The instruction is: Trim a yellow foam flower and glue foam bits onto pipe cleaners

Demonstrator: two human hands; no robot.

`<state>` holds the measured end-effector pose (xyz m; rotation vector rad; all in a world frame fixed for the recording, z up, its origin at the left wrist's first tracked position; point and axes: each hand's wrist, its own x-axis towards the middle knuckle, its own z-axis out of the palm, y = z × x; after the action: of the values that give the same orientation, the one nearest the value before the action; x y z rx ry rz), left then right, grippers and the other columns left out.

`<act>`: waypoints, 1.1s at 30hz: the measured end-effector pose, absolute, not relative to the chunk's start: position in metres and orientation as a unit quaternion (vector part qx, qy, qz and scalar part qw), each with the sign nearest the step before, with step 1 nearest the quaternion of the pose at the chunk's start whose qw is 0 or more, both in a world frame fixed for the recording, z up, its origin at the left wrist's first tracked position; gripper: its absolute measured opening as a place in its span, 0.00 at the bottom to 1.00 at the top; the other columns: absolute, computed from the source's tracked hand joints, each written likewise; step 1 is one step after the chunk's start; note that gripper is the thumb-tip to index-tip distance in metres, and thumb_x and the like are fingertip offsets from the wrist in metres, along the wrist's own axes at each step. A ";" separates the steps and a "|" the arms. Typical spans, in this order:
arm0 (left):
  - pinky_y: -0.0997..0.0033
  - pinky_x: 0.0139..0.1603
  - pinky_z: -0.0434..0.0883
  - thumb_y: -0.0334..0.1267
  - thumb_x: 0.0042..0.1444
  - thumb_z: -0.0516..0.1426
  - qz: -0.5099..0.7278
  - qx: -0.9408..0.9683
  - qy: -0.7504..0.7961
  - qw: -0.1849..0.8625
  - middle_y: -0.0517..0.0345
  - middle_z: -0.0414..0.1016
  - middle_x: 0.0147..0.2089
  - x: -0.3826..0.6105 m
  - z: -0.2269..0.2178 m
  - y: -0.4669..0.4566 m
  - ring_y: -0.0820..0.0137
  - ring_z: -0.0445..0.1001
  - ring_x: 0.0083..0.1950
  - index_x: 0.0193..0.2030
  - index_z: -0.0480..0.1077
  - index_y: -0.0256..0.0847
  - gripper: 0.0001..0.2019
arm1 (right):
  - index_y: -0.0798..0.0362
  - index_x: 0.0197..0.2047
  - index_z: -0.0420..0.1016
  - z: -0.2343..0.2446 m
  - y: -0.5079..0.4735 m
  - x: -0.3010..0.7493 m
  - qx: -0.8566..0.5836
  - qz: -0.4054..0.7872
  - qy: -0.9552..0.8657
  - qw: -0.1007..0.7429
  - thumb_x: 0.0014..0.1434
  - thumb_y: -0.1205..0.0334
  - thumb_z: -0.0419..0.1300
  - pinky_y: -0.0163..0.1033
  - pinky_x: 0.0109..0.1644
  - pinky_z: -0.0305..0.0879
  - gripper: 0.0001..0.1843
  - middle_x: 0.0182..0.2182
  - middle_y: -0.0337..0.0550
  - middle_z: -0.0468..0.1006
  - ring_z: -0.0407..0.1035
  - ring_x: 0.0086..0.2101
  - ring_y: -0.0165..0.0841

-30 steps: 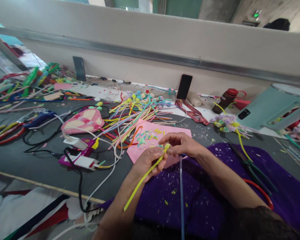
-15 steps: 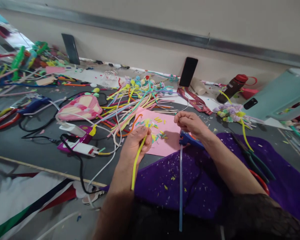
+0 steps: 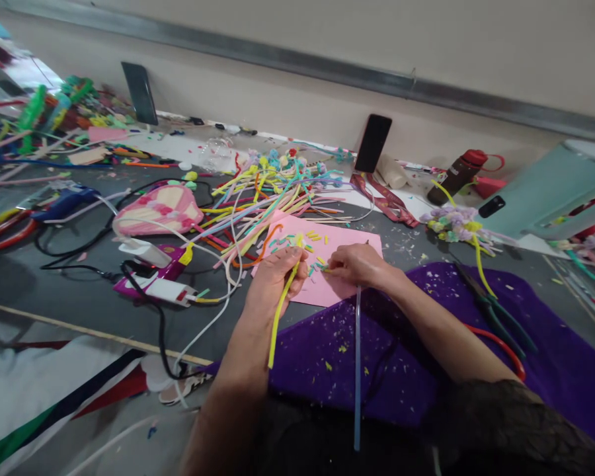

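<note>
My left hand [image 3: 280, 274] is closed in a pinch around a yellow pipe cleaner [image 3: 281, 317], whose tail hangs down along my wrist. Its upper end, just above my thumb, has small pale-yellow bits on it. My right hand [image 3: 354, 264] is low over the pink sheet [image 3: 310, 297], fingertips pressed together among short cut pieces [image 3: 317, 239] of yellow and teal pipe cleaner. Whether a piece is between those fingertips is too small to tell. Below that hand a bluish glue stick [image 3: 357, 370] points toward me; the blue glue gun is hidden under the hand.
A purple cloth [image 3: 327, 377] with scraps covers the near edge. Green-handled pliers [image 3: 496, 311] lie on it at right. To the left are a magenta power strip [image 3: 166, 264] with cables and a pink heart-shaped piece [image 3: 158, 210]. Behind lies a pipe-cleaner pile [image 3: 277, 192].
My right hand has come down and left from above the glue gun to the cut pieces on the pink sheet. My left hand has shifted slightly right, still holding the yellow pipe cleaner.
</note>
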<state>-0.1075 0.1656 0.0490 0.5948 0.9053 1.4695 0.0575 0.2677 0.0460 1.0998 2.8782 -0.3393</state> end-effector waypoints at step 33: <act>0.84 0.09 0.56 0.40 0.49 0.62 0.610 0.297 0.424 0.600 0.63 0.73 0.21 -0.092 0.037 0.167 0.82 0.62 0.13 0.26 0.67 0.35 0.11 | 0.55 0.28 0.70 0.071 0.239 0.056 0.303 -0.542 0.759 -0.194 0.54 0.63 0.58 0.27 0.18 0.56 0.05 0.19 0.31 0.67 0.62 0.17 0.21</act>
<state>-0.0921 0.1675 0.0367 0.6887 0.9842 1.4140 0.0564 0.2387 0.0713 1.0918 2.7342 -1.9515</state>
